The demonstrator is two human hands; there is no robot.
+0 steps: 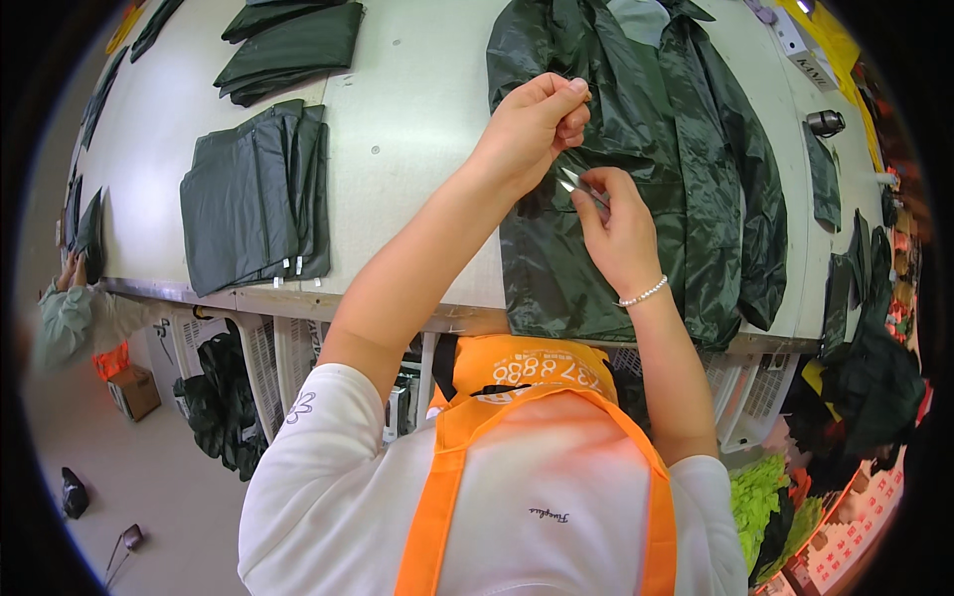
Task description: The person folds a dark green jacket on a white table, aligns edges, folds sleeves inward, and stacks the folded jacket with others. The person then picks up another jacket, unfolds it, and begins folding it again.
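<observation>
A dark green rain jacket (696, 179) lies spread on the white table (417, 109), hanging over its near edge. My left hand (537, 124) is raised above the jacket's left front, fingers pinched together on something too thin to make out, perhaps a thread. My right hand (616, 228), with a bead bracelet at the wrist, holds small metal snips (581, 187) against the jacket just below my left hand. The blades point up toward the pinched fingers.
Stacks of folded dark green pieces (253, 194) lie on the table's left, more (293, 45) at the back left. A small dark cylinder (825, 122) sits at the right. Another person's sleeve (70, 318) shows at far left. White crates (268, 368) stand under the table.
</observation>
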